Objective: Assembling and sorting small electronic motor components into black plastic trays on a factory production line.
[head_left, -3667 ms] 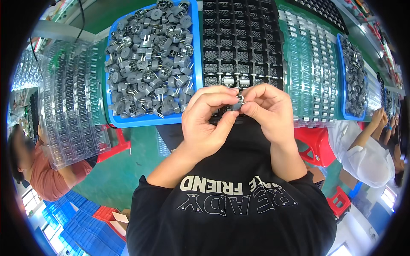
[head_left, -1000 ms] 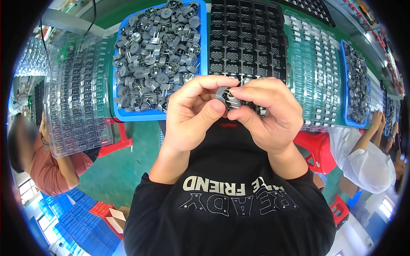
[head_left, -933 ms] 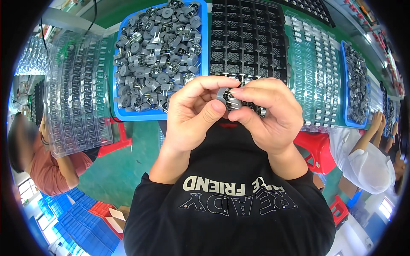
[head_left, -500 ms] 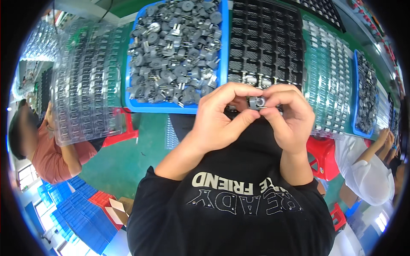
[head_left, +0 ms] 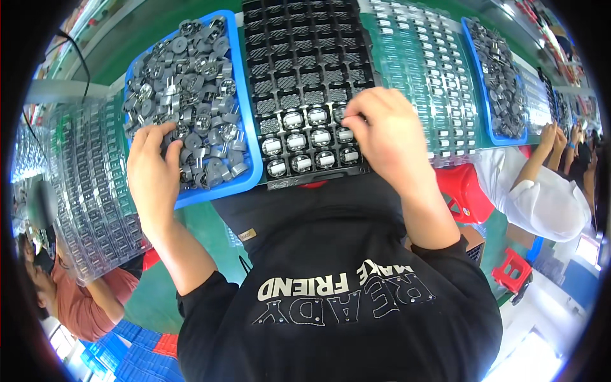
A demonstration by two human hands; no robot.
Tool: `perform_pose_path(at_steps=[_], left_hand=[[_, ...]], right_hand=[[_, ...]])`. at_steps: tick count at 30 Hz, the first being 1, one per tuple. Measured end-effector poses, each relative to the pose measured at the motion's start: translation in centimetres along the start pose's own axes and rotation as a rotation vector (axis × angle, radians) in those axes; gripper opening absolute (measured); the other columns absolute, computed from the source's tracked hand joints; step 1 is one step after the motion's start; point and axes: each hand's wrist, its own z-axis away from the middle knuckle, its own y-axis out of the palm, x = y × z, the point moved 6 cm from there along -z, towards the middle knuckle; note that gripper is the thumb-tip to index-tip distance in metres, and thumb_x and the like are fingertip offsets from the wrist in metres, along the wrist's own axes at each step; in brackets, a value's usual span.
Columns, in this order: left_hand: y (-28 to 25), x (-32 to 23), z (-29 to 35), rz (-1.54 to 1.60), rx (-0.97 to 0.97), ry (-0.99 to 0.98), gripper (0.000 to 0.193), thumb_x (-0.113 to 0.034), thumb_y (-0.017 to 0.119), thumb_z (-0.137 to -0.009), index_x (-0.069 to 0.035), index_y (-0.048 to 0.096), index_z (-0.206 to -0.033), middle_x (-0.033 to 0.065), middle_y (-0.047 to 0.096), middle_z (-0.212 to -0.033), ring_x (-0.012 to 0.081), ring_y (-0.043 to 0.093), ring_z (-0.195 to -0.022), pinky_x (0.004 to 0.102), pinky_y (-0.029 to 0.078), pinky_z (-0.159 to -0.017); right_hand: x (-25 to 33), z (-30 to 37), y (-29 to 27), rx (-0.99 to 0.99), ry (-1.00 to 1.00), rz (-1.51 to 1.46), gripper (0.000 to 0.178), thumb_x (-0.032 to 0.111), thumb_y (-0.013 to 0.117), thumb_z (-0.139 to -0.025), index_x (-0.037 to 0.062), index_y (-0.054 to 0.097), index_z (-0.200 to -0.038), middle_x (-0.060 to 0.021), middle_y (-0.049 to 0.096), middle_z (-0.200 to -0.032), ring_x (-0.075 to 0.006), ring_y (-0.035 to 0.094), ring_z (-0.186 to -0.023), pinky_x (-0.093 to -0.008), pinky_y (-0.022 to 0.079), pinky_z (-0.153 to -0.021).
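Observation:
My left hand (head_left: 153,169) reaches into a blue bin (head_left: 250,137) heaped with small grey round parts (head_left: 202,122), some with metal prongs. Its thumb and fingers are apart and touch the top of the heap; nothing is visibly held. Over the right side of a black pocketed tray (head_left: 299,79), my right hand (head_left: 388,134) has thumb and forefinger pinched on a grey round part (head_left: 340,115) at a pocket. Its fingertips partly hide that part. Several parts sit in the tray's near rows, showing pale rectangular faces.
Clear plastic trays stand left (head_left: 89,191) and right (head_left: 439,83). A second blue bin (head_left: 519,139) of grey parts is farther right. Co-workers sit on both sides, one in a white shirt (head_left: 541,191). Red stools (head_left: 461,191) stand by the bench.
My hands have parted from holding one grey part together. The left has moved into the blue bin, and the right has gone to the black tray. The view has shifted.

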Motion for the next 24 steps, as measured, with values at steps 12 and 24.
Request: perform_pose_path(at_steps=[12, 24], left_hand=[[-0.3, 2.8, 0.5, 0.184, -0.230, -0.013, 0.027, -0.005, 0.059, -0.100, -0.005, 0.069, -0.125, 0.0114, 0.069, -0.115, 0.0233, 0.065, -0.103, 0.0343, 0.051, -0.090], [0.3, 2.2, 1.0, 0.761, -0.418, -0.226, 0.035, -0.003, 0.072, -0.094, -0.001, 0.064, -0.128, 0.0083, 0.069, -0.115, 0.0137, 0.067, -0.089, 0.0269, 0.053, -0.082]], right_hand=[[-9.8, 4.7, -7.9, 0.061, 0.504, 0.223, 0.026, 0.015, 0.082, -0.079, 0.0005, 0.071, -0.098, -0.0161, 0.071, -0.094, -0.0334, 0.070, -0.090, -0.0412, 0.055, -0.081], [-14.9, 8.1, -7.4, 0.068, 0.522, -0.010, 0.009, -0.001, 0.069, -0.084, 0.0022, 0.066, -0.091, 0.0016, 0.057, -0.081, -0.0071, 0.047, -0.065, -0.0248, 0.040, -0.060]])
